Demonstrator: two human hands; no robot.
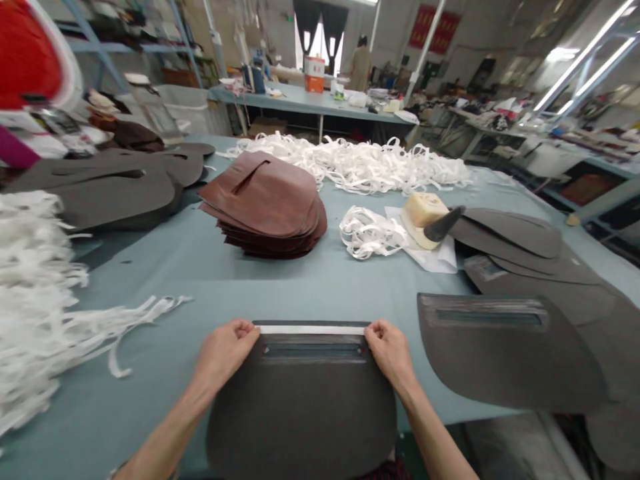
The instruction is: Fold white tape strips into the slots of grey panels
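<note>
A dark grey panel with a rounded bottom and a slot near its top lies in front of me. Along its top edge runs a white strip, straight and flat. My left hand pinches the strip's left end at the panel's upper left corner. At the opposite corner, the fingers of my right hand are closed on its right end. To the right lies a similar grey panel with a slot.
Brown leather-like pieces are stacked mid-table. White strips lie in a small bunch, a long heap behind and a pile at left. A glue-coloured block sits beside a dark-handled tool. Grey panels overlap at right.
</note>
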